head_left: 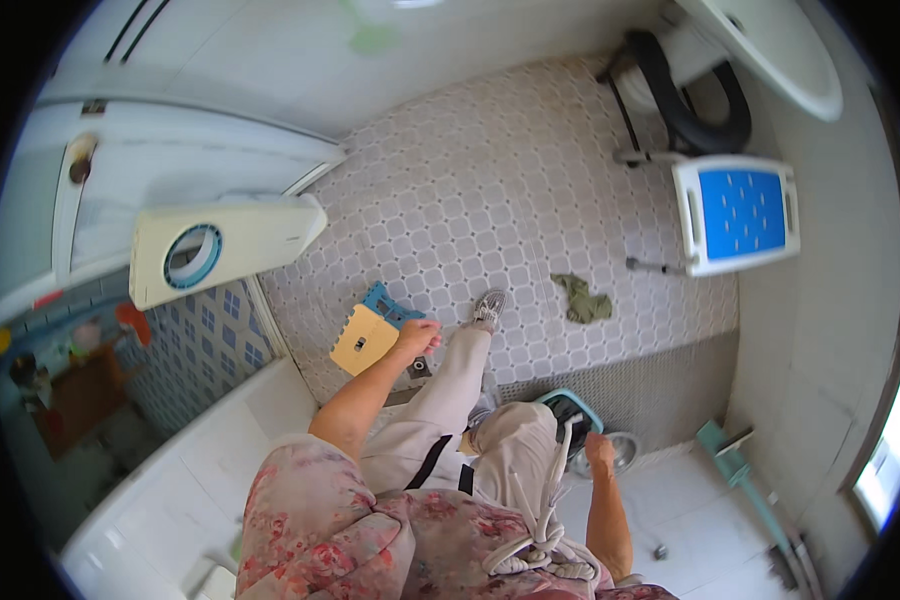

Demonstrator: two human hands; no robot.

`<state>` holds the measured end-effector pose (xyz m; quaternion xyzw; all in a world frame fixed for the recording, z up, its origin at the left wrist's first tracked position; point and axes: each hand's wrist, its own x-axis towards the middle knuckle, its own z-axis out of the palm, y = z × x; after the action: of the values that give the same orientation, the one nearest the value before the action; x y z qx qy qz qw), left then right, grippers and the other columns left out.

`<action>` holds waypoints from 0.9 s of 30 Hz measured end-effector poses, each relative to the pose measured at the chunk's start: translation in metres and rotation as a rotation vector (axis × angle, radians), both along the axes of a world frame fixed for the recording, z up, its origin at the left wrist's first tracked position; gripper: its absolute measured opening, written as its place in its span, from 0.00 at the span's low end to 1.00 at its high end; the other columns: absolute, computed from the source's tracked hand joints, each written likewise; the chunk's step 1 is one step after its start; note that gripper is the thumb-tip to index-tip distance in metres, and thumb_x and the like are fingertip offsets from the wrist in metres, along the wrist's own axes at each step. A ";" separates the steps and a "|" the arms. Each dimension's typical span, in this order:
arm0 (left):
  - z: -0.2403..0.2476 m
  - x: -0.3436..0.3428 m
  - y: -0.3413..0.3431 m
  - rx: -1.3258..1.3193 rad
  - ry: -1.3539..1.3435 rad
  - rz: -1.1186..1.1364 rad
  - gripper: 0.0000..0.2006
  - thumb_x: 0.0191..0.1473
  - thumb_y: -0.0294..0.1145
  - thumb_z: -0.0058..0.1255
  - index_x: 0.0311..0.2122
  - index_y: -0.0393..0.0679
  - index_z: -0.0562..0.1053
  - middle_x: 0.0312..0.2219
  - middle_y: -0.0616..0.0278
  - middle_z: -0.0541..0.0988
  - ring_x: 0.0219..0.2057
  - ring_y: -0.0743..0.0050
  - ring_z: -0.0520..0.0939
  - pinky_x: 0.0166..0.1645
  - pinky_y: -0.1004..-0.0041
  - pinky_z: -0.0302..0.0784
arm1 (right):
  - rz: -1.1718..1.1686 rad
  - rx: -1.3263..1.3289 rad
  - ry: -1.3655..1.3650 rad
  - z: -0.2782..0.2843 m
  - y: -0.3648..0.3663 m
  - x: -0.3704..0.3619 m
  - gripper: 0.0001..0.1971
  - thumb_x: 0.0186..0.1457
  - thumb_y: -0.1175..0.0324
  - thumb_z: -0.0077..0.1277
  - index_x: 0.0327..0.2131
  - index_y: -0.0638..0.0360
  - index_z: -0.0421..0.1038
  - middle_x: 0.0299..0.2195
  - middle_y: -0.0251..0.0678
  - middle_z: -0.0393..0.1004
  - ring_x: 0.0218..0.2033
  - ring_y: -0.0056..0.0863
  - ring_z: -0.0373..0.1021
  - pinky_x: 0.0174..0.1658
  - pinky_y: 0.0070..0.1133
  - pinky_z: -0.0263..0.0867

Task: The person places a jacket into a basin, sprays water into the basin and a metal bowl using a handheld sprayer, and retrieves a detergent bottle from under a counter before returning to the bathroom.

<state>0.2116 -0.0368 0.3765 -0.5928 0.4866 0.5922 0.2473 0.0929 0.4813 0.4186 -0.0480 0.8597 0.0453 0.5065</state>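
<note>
Folding stool (362,338), yellow top, blue legs, on floor (420,230) left of centre, just beside left hand (422,338). Left hand fingers curled in narrow; can't tell if anything is held or if it touches the stool. Right hand (599,452) near side, right of the legs, also curled; can't tell if it holds anything. Metal basin (626,452) next to right hand, teal basin (584,405) just left of it, contact unclear. Sneaker (488,308) planted right of stool. Olive cloth (582,300) crumpled farther right. Blue-padded seat (740,213) far right, black toilet-seat frame (685,105) beyond it, white sink (780,55) at far right corner. Cream appliance (240,250) with round opening, left. Teal long-handled tool (730,460) near right wall
</note>
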 end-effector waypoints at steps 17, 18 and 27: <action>0.094 0.146 0.078 -0.094 -0.056 1.062 0.14 0.52 0.40 0.52 0.38 0.40 0.75 0.28 0.61 0.79 0.25 0.74 0.81 0.26 0.73 0.77 | 1.015 0.053 -0.050 0.051 -0.144 -0.232 0.14 0.59 0.63 0.37 0.41 0.50 0.74 0.41 0.41 0.76 0.41 0.42 0.74 0.43 0.38 0.71; 0.096 0.153 0.090 -0.091 -0.053 1.107 0.14 0.52 0.40 0.52 0.38 0.40 0.75 0.28 0.61 0.79 0.25 0.74 0.81 0.26 0.73 0.77 | 1.059 0.056 -0.044 0.049 -0.152 -0.249 0.14 0.59 0.63 0.37 0.41 0.50 0.74 0.41 0.41 0.76 0.41 0.42 0.74 0.43 0.38 0.71; 0.091 0.209 0.187 0.109 -0.148 1.417 0.12 0.52 0.37 0.50 0.38 0.41 0.75 0.26 0.62 0.79 0.24 0.72 0.81 0.26 0.70 0.78 | 1.233 -0.195 0.070 0.061 -0.346 -0.310 0.16 0.59 0.63 0.36 0.41 0.51 0.76 0.42 0.40 0.76 0.45 0.39 0.71 0.49 0.33 0.67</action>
<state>0.4210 0.1503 0.4671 -0.7918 -0.0640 0.5922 -0.1352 -0.2167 0.1348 0.4801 -0.5797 0.6903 0.2520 0.3521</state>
